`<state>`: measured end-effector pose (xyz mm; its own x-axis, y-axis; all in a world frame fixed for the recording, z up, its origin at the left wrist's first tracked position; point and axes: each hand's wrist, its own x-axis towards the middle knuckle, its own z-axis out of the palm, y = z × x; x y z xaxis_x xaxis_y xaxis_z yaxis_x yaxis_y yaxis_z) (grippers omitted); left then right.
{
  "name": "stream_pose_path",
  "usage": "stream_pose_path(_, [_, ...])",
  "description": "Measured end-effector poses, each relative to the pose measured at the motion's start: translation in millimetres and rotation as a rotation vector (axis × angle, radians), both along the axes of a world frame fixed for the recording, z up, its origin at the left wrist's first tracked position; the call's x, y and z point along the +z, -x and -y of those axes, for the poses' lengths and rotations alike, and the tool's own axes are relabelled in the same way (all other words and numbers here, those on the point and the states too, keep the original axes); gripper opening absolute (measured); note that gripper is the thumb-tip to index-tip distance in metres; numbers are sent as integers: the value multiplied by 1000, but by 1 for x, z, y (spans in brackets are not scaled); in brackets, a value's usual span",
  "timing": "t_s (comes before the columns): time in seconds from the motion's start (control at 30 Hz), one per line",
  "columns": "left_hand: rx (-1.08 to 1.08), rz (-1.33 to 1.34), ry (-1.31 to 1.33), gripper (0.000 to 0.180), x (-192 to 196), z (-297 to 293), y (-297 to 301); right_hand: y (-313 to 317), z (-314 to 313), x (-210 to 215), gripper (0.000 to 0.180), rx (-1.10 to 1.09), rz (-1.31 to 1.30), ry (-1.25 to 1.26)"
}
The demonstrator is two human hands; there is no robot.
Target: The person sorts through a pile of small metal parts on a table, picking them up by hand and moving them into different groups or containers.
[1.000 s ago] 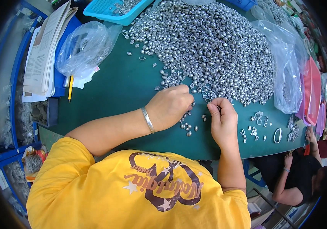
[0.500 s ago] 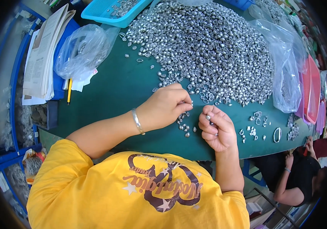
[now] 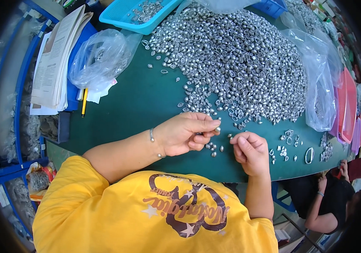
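A: Head view: our left hand (image 3: 184, 134) pinched one small silver shell (image 3: 218, 129) at its fingertips, lifted off the green table (image 3: 138, 109), probably for checking.

B: Right hand (image 3: 251, 152) was curled, fingers together; we couldn't tell if it held anything. The shell looked oval, dull grey, just below the big pile (image 3: 239, 59).

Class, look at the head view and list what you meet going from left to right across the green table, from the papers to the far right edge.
Stack of papers → yellow pencil → clear plastic bag → left hand → right hand → metal ring → pink trays.
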<state>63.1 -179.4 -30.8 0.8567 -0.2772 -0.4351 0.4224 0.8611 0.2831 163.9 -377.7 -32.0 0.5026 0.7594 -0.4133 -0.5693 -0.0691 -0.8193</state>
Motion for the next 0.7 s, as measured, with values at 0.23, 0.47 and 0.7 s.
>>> stream_pose_path(0.23, [111, -8, -187, 7, 5, -8, -1, 20, -6, -2, 15, 192, 1357, 318])
stream_pose_path(0.47, [-20, 289, -1233, 4, 1, -11, -9, 19, -3, -5, 8, 70, 928, 249])
stream_pose_path(0.7, [-162, 645, -1919, 8, -10, 4, -11, 10, 4, -5, 12, -89, -356, -161])
